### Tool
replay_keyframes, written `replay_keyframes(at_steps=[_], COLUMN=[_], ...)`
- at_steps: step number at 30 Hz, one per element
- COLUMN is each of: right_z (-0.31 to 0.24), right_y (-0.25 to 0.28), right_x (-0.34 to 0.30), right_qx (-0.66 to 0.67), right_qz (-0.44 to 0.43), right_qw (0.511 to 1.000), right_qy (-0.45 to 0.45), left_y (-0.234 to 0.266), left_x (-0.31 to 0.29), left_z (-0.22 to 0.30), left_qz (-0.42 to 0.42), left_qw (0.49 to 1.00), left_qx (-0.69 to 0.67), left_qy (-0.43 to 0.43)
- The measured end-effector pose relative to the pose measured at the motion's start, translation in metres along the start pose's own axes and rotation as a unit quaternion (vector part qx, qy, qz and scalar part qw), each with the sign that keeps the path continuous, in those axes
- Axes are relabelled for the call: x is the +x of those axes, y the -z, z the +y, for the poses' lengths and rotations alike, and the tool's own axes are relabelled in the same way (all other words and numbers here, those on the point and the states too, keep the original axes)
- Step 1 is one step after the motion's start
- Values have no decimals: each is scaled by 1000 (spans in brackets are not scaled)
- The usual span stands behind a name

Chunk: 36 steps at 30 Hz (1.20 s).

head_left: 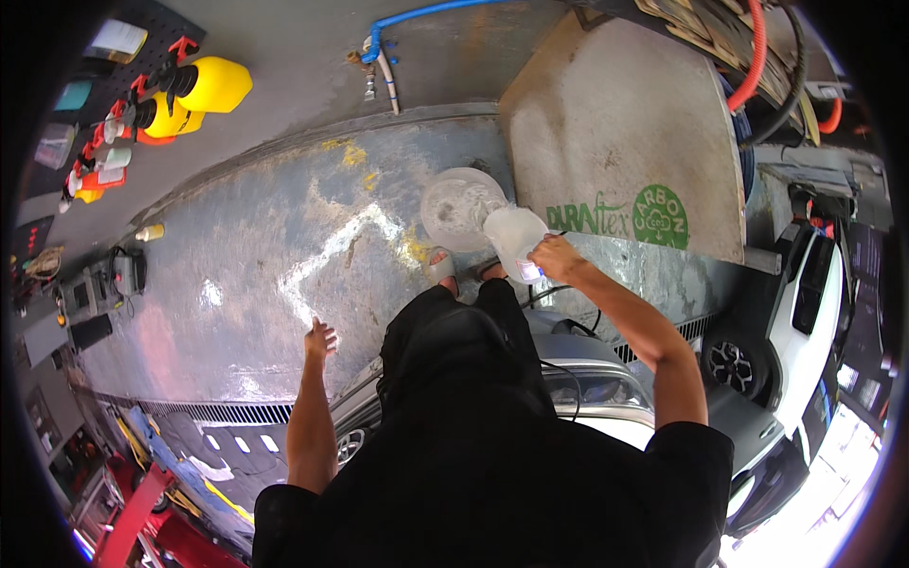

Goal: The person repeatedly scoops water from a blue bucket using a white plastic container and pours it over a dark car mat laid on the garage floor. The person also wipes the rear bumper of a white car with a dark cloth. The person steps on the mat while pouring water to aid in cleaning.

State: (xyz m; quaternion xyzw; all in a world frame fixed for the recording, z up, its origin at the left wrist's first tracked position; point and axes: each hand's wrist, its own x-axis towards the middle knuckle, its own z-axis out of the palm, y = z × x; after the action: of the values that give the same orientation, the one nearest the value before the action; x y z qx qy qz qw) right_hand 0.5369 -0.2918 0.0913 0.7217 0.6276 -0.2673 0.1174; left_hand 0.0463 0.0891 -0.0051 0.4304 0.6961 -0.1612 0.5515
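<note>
- Right hand (554, 257): closed on the near right side of a translucent white plastic pitcher; whether it grips a handle or the wall cannot be told.
- Translucent white plastic pitcher (514, 232): held tilted, its wide end toward the tub and overlapping that rim in this view; contact between the two cannot be judged.
- Left hand (320, 339): fingers loosely parted, held out over the floor, well apart from the pitcher.
- Round, pale translucent tub (428, 206): on the floor ahead of the feet, just left of the pitcher, with cloudy, whitish contents.
- Feet (442, 265): in open footwear, close to the near side of the tub.
- Worn grey floor (237, 256): marked by a bright white zigzag and yellow patches left of the tub.
- Large pale grey panel (615, 133): with green printing along its lower edge, beyond and right of the pitcher.
- Bright blue pipe (426, 14): along the far wall, near a small tap fitting.
- Yellow spray bottles (216, 85): on red hooks along a wall at upper left.
- Silver-grey car (597, 358): behind the person, partly hidden by the body.
- White car (810, 327): at far right, its dark-tyred wheel (732, 367) toward the person.
</note>
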Motion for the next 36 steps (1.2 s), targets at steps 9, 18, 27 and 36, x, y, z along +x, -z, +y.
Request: replay_keyframes(at_steps=[9,18,27,36], right_z=[22,21,28,51], right_y=[-44,39,133,259], right_x=[60,42,32,-28], right_qx=[39,138,218,499], right_qz=[-154,-220,-140,81], right_qw=[987,964,957,849], right_qy=[24,-50,-126,-155], left_y=[-12,-46,-54,-83], left_x=[-48,-41,-34,-32], left_z=[-72,-4,43,53], left_qz=[-65,-102,-113,-146], left_qw=[997,992,984,977], left_qx=[-47,-11,20,39], left_qy=[-7,-71,-136,-149])
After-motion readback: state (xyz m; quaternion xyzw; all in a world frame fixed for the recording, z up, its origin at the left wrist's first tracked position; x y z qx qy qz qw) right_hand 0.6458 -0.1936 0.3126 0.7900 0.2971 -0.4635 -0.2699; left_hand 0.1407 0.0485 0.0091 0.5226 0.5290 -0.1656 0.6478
